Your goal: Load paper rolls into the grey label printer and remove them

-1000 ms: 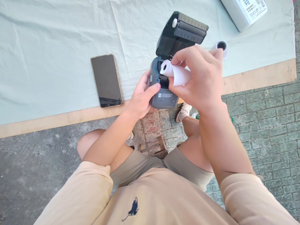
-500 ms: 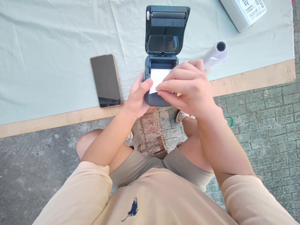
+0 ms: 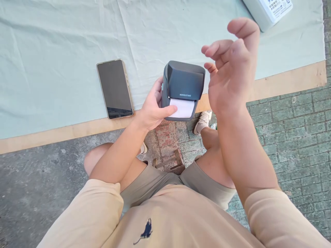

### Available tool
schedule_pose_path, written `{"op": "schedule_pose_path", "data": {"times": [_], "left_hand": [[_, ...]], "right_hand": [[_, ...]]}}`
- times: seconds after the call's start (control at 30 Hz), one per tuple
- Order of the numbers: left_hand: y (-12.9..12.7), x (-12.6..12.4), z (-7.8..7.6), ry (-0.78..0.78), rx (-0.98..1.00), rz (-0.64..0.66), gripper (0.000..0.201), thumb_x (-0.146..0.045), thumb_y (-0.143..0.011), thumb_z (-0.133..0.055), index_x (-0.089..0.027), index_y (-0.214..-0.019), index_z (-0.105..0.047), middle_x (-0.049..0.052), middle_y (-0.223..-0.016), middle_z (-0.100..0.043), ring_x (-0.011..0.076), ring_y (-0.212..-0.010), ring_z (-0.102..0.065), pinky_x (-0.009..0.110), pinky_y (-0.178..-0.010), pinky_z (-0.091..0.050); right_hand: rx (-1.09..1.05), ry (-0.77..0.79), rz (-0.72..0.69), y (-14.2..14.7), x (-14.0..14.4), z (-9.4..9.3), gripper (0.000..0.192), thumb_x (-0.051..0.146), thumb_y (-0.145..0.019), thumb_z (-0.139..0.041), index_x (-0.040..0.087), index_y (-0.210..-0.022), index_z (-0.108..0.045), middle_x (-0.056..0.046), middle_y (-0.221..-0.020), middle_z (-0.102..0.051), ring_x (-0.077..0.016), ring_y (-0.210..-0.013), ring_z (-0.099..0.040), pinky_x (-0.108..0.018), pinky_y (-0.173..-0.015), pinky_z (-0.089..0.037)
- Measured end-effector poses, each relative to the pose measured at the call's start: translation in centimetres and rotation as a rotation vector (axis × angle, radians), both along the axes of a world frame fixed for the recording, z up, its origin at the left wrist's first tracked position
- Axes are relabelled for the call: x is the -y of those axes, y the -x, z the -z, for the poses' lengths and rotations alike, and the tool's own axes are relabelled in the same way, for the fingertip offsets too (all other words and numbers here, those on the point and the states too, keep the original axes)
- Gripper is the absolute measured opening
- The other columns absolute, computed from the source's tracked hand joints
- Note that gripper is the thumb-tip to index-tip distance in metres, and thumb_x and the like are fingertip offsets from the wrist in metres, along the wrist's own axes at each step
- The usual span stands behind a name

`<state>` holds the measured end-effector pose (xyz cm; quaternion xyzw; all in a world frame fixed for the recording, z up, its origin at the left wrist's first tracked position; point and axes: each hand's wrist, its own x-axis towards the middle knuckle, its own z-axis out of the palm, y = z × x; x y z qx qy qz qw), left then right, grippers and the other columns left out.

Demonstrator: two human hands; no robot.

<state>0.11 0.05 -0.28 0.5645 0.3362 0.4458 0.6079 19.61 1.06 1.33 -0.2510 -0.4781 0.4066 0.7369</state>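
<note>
A dark label printer (image 3: 184,81) with its lid down is gripped by my left hand (image 3: 155,108) at the table's near edge. White label paper (image 3: 184,108) sticks out from under the lid, and my left thumb presses on its left side. My right hand (image 3: 234,65) is raised in the air to the right of the printer, its fingers apart and loosely bent. It holds nothing and does not touch the printer. The white roll seen earlier is hidden behind my right hand.
A smartphone (image 3: 115,89) with a dark screen lies left of the printer on the pale cloth (image 3: 64,69). A white container with a printed label (image 3: 270,12) stands at the far right. The table's wooden edge (image 3: 64,134) runs in front of my knees.
The printer's lid has swung from open to closed over the paper. My right hand has let go of the paper and moved up and to the right. My left hand keeps its hold.
</note>
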Motion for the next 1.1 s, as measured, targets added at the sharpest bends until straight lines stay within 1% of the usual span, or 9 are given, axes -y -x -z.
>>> {"op": "schedule_pose_path", "data": {"times": [0.1,0.2,0.4,0.53,0.7,0.8,0.87,0.97,1.1], "left_hand": [[0.0,0.2,-0.3,0.029,0.020,0.009,0.096,-0.048,-0.054,-0.102,-0.024,-0.132,-0.051,0.010,-0.133,-0.069,0.0383,-0.135,-0.064,0.039,-0.094,-0.067],[-0.1,0.4,-0.7,0.032,0.063,0.007,0.085,-0.048,-0.061,-0.098,-0.024,-0.131,-0.055,0.008,-0.130,-0.070,0.0361,-0.137,-0.063,0.037,-0.094,-0.067],[-0.7,0.4,-1.2,0.134,0.223,-0.028,0.035,-0.049,-0.091,-0.062,-0.020,-0.107,-0.071,0.004,-0.099,-0.074,0.0280,-0.120,-0.073,0.041,-0.099,-0.066],[-1.1,0.2,-1.3,0.192,0.250,-0.132,0.027,-0.039,-0.097,-0.056,-0.020,-0.103,-0.074,0.004,-0.101,-0.076,0.0257,-0.116,-0.074,0.039,-0.100,-0.065],[-1.4,0.3,-1.7,0.222,0.295,-0.140,0.026,-0.037,-0.101,-0.053,-0.018,-0.101,-0.071,0.002,-0.099,-0.077,0.0209,-0.116,-0.074,0.033,-0.105,-0.063],[-1.5,0.3,-2.2,0.254,0.292,-0.165,0.030,-0.033,-0.104,-0.044,-0.015,-0.100,-0.067,0.003,-0.099,-0.075,0.0192,-0.120,-0.073,0.034,-0.114,-0.059],[-1.5,0.3,-2.4,0.267,0.334,-0.155,0.036,-0.034,-0.106,-0.034,-0.015,-0.103,-0.065,0.004,-0.102,-0.073,0.0184,-0.126,-0.070,0.034,-0.119,-0.055],[-1.2,0.4,-2.3,0.254,0.329,-0.045,0.040,-0.042,-0.106,-0.033,-0.016,-0.111,-0.063,0.008,-0.110,-0.072,0.0197,-0.133,-0.066,0.032,-0.116,-0.057],[-0.6,0.3,-1.2,0.105,0.211,0.003,0.046,-0.044,-0.089,-0.076,-0.019,-0.124,-0.061,0.006,-0.111,-0.071,0.0200,-0.107,-0.074,0.027,-0.083,-0.065]], "right_hand": [[0.153,0.009,-0.070,-0.2,-0.2,0.5,0.061,0.059,-0.089,-0.074,0.021,-0.127,-0.045,-0.005,-0.123,-0.059,-0.0112,-0.123,-0.059,-0.025,-0.102,-0.054],[0.380,0.091,-0.174,-0.2,-0.3,1.2,0.088,0.077,-0.072,-0.084,0.025,-0.133,-0.048,-0.006,-0.139,-0.056,-0.0172,-0.134,-0.057,-0.029,-0.110,-0.057],[0.498,0.127,-0.249,-0.1,-0.2,1.4,0.101,0.081,-0.066,-0.089,0.026,-0.138,-0.045,-0.004,-0.126,-0.062,-0.0157,-0.109,-0.066,-0.025,-0.086,-0.063],[0.520,0.115,-0.231,-0.1,0.2,0.8,0.102,0.080,-0.070,-0.086,0.027,-0.143,-0.039,-0.004,-0.123,-0.062,-0.0150,-0.108,-0.066,-0.027,-0.093,-0.063],[0.554,0.084,-0.346,-1.1,0.5,0.2,0.107,0.074,-0.069,-0.089,0.029,-0.149,-0.035,-0.006,-0.143,-0.052,-0.0174,-0.119,-0.062,-0.031,-0.106,-0.060],[0.590,0.040,-0.209,-0.9,0.9,-0.1,0.087,0.065,-0.071,-0.090,0.027,-0.136,-0.047,-0.005,-0.137,-0.054,-0.0161,-0.114,-0.060,-0.027,-0.093,-0.059],[0.497,-0.037,0.104,-0.3,1.2,-0.3,0.056,0.059,-0.082,-0.083,0.020,-0.108,-0.053,-0.004,-0.111,-0.056,-0.0112,-0.095,-0.056,-0.021,-0.072,-0.047],[0.448,-0.151,0.468,0.5,1.6,-0.6,0.037,0.044,-0.101,-0.062,0.016,-0.083,-0.047,-0.003,-0.081,-0.046,-0.0082,-0.075,-0.046,-0.023,-0.067,-0.037],[0.818,-0.107,0.300,0.2,2.1,-1.2,0.018,0.035,-0.099,-0.059,0.020,-0.093,-0.067,-0.004,-0.095,-0.066,-0.0159,-0.086,-0.057,-0.036,-0.093,-0.052]]}}
